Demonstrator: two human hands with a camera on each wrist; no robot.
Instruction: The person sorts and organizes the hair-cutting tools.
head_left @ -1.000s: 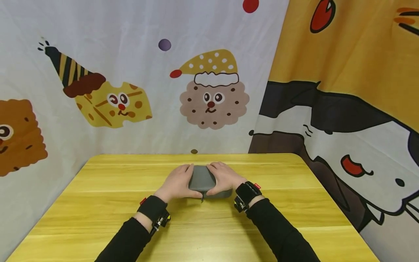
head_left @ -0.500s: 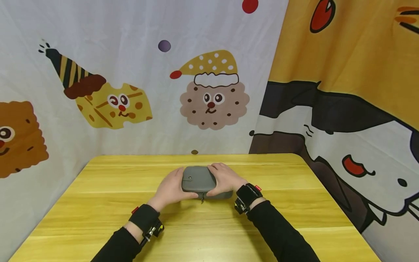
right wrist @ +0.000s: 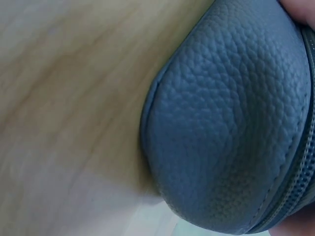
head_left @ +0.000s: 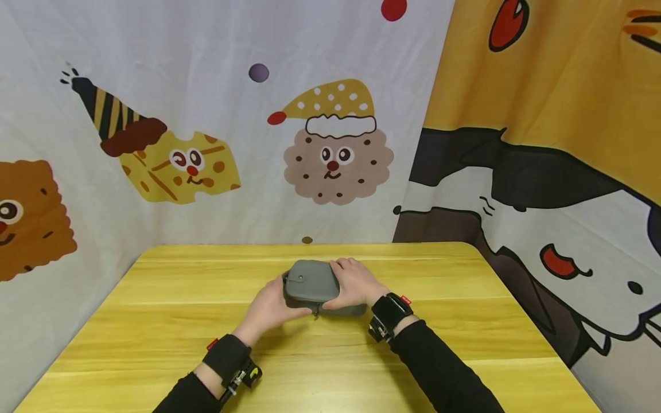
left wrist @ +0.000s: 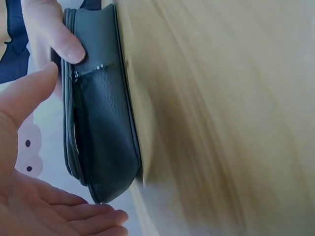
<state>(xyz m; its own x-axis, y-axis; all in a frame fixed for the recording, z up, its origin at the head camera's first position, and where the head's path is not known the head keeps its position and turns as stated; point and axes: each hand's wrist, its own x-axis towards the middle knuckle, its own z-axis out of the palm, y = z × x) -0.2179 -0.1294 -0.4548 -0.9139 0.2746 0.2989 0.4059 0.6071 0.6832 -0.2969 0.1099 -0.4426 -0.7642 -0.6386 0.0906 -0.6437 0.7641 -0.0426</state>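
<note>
A grey, leather-look zip case [head_left: 312,281] lies flat on the wooden table, a small snap tab on the left of its lid. My right hand [head_left: 358,284] grips its right part, thumb on the front side and fingers over the back. Around the left end, my left hand [head_left: 271,307] is spread, thumb toward the front and fingers near the back corner, fairly straight in the left wrist view. There the zip is parted, leaving a narrow dark gap [left wrist: 76,128] under the lid. The zip pull [left wrist: 100,67] hangs beside the right thumb. The contents are hidden.
The pale yellow wooden table [head_left: 310,367] reaches back to a white curtain [head_left: 206,51] with cartoon prints. An orange cartoon curtain [head_left: 542,86] hangs along the right. Both wrists carry black straps with small cameras.
My left hand has slid left along the case, uncovering the snap tab. The lid's left end now sits slightly higher, with a gap below. The right hand stays almost still.
</note>
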